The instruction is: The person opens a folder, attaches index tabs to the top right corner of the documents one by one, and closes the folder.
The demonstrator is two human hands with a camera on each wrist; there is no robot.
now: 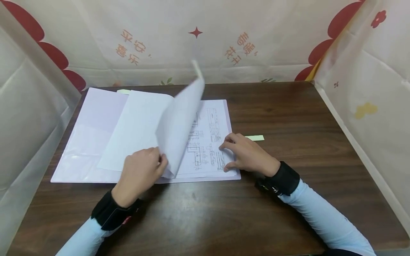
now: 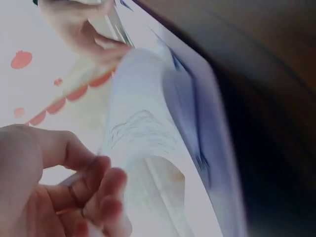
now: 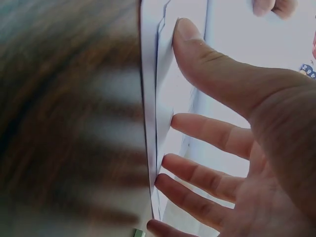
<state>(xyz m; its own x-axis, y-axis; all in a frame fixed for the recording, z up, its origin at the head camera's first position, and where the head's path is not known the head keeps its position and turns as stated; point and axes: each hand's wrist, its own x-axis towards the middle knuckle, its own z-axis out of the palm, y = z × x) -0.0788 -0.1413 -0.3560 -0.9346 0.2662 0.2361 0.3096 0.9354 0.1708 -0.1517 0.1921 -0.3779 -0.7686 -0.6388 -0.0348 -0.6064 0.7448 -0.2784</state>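
An open document folder (image 1: 81, 149) with a pale lilac cover lies on the table. My left hand (image 1: 142, 170) pinches the lower edge of a white page (image 1: 179, 124), which stands up in a curve over the middle of the folder. In the left wrist view the same page (image 2: 140, 98) bends away beyond the thumb and curled fingers. Under it on the right lies a sheet with technical drawings (image 1: 205, 156), partly hidden by the raised page. My right hand (image 1: 248, 153) rests its spread fingertips on that sheet's right margin, the thumb (image 3: 190, 32) near the edge.
A pale green tab (image 1: 255, 138) sticks out beyond the folder on the right, and another green tab (image 1: 123, 91) shows at its top left. The dark wooden table (image 1: 288, 117) is bordered by a printed cloth (image 1: 179, 46) behind and at both sides.
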